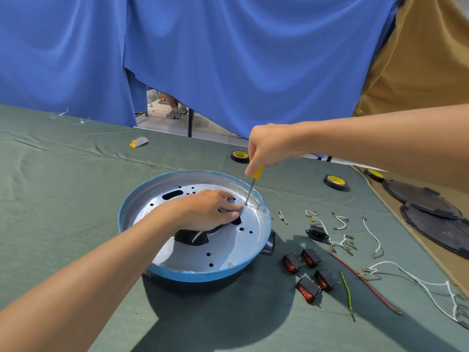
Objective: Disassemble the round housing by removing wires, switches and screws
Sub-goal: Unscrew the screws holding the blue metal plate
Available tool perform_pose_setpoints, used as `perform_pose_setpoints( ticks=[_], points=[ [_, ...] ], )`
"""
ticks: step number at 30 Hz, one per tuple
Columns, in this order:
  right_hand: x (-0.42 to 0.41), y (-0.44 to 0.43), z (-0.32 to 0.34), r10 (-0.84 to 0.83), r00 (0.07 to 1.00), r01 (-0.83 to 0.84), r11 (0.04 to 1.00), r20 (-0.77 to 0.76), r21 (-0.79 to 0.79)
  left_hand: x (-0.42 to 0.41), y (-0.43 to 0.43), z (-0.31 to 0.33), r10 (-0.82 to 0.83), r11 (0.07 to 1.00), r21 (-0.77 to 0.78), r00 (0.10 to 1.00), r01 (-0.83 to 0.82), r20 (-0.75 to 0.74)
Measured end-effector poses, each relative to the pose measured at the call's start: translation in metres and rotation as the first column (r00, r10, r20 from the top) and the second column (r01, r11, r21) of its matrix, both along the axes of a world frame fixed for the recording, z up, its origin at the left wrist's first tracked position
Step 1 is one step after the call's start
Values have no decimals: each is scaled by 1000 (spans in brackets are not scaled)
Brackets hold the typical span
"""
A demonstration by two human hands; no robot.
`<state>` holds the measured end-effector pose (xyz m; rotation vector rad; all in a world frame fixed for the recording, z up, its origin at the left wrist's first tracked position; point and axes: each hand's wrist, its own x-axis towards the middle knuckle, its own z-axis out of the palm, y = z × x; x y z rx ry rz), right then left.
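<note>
The round housing (203, 275) sits in the middle of the green cloth, blue-rimmed with a silver perforated plate inside. My left hand (205, 209) lies flat on that plate, fingers pressing near a screw at the plate's right edge. My right hand (269, 146) grips a yellow-handled screwdriver (251, 186) held almost upright, its tip on that screw. Another screw (230, 264) shows near the plate's front rim. Several red rocker switches (308, 273) lie to the right of the housing, with loose white, red and green wires (365, 280) and a black socket (316, 231).
Two rolls of black-and-yellow tape (335, 182) lie behind the housing. Dark round covers (421, 199) are stacked at the far right edge. A small yellow and grey piece (138, 142) rests at the back left. Blue fabric hangs behind the table.
</note>
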<state>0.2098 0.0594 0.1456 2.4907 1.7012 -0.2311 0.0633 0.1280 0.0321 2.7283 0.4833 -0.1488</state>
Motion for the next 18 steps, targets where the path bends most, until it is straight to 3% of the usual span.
perform_pose_setpoints(
  ticks=[2,4,7,9,11,15,18],
  points=[
    [-2,4,-3,-176,973,167,984,-152,-66,0,0,0,6,1000,0,1000,-6,-1],
    [-3,6,1,-297,939,265,946,-175,-186,0,0,-1,5,1000,3,1000,-5,-5],
    [-3,7,6,-277,949,224,930,-153,-292,1,1,-2,7,1000,5,1000,-7,-4],
    [-4,5,8,-136,989,113,942,-52,-316,1,2,-4,13,1000,0,1000,-13,14],
    [-4,-2,8,117,980,-60,944,159,-326,1,2,-5,17,1000,-1,1000,-17,26],
    [6,-21,7,549,767,-462,832,334,-307,1,2,-5,16,1000,-6,999,-16,46],
    [10,-26,8,686,596,-569,728,418,-382,0,0,-6,16,1000,-10,999,-15,42]
  ],
)
